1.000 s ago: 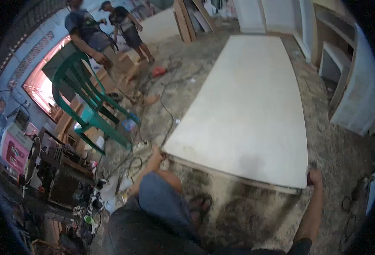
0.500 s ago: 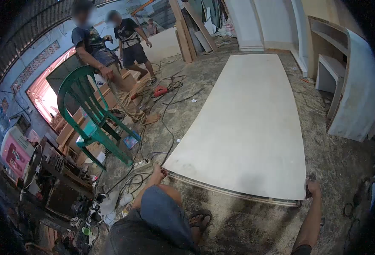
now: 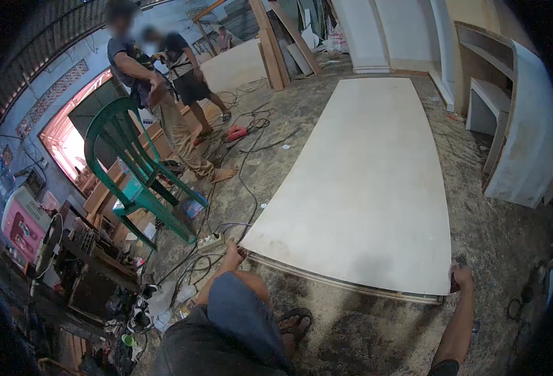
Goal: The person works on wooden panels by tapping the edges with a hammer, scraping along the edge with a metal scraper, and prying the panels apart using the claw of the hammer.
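A long pale wooden panel (image 3: 364,182) lies flat and low over the floor, stretching away from me. Along its near edge, thin layers and dark gaps show. My left hand (image 3: 234,255) is closed on the near left corner, with some fingers hidden at the edge. At the near right corner, my right hand (image 3: 461,279) is wrapped on the side edge, its fingertips partly out of sight. My knee in blue-grey shorts and a sandalled foot (image 3: 295,323) are close to the near edge.
A green plastic chair (image 3: 126,156) stands left, with cables and a red power tool (image 3: 236,133) beyond. Two people are at the back left. White cabinet pieces (image 3: 521,125) stand right. Clutter and a power strip (image 3: 210,242) lie near my left side.
The person farther back has bent forward and moved left toward the other person, who has raised a forearm. My hands and the panel look almost unmoved.
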The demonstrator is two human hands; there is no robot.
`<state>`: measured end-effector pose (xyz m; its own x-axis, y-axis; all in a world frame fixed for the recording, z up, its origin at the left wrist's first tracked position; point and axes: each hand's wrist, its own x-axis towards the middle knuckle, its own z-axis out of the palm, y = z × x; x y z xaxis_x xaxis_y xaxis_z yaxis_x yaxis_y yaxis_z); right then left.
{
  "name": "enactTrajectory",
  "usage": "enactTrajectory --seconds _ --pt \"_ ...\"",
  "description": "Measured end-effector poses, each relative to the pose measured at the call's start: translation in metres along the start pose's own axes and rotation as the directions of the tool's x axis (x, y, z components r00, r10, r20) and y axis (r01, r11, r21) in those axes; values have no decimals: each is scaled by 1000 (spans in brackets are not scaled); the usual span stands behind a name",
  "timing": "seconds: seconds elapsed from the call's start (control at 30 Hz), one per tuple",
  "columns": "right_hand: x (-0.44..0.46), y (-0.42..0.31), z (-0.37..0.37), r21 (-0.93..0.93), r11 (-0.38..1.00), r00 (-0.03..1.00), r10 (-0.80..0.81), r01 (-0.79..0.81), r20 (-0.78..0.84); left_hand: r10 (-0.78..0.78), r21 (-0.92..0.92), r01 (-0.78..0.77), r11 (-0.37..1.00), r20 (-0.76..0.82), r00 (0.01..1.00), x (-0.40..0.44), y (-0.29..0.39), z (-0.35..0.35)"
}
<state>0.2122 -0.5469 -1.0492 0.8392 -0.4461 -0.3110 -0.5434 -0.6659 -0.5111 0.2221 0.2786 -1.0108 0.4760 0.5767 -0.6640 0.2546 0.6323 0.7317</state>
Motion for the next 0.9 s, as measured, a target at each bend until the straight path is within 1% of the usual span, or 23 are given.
enactTrajectory --seconds 0.03,0.1,0.13,0.2,0.23,0.3,0.33,0.4,0.43,0.5,0.63,0.7,0.73,0.77,0.8,0.83,0.9 --pt "0 0 0 0 1000 1000 0 0 1 0 1 0 1000 -1 1000 -1 -1 -1" --pt "-3 -1 -1 46 999 999 -20 18 42 47 39 -44 998 -61 997 -5 -4 -1" --pt "-2 -1 0 46 999 999 -20 18 42 47 39 -44 998 -61 997 12 -5 -6" --pt "-1 1 3 16 1000 1000 23 -23 3 17 8 -17 1000 -3 1000 41 -8 -15" --pt "-1 2 3 17 1000 1000 24 -24 3 18 9 -18 1000 -2 1000 22 -6 -9" --pt "-1 1 1 -11 1000 998 15 -14 65 -31 46 34 998 -66 997 -8 -4 0" --pt "-3 -2 0 -10 1000 998 15 -14 66 -31 47 34 998 -66 997 -3 -5 -1" --pt "-10 -12 1 -85 995 997 48 -43 53 -80 26 80 996 -19 997 3 -6 -4" --pt "-22 -23 -3 -82 996 997 47 -43 55 -77 27 77 997 -20 997 -10 -5 -1" --pt "-44 -39 -15 40 995 995 87 -89 43 -53 2 53 999 37 998 -33 -9 4" --pt "-12 -9 11 61 995 993 76 -82 95 -40 35 39 999 42 998 -41 -12 9" --pt "-4 -2 19 -137 990 997 -24 34 71 -45 -41 49 998 93 995 -43 -13 12" --pt "5 5 25 -137 990 997 -24 34 73 -45 -41 49 998 92 995 -52 -13 14" --pt "25 24 38 -62 998 992 25 -18 125 12 -1 -12 1000 65 998 -67 -13 17" --pt "24 22 38 11 997 981 70 -73 180 70 41 -72 997 42 997 -73 -13 18" --pt "22 21 35 11 997 981 70 -73 179 71 41 -73 997 44 997 -67 -13 17" --pt "14 16 26 -137 985 994 -94 101 56 98 10 -99 995 43 994 -47 -14 14"
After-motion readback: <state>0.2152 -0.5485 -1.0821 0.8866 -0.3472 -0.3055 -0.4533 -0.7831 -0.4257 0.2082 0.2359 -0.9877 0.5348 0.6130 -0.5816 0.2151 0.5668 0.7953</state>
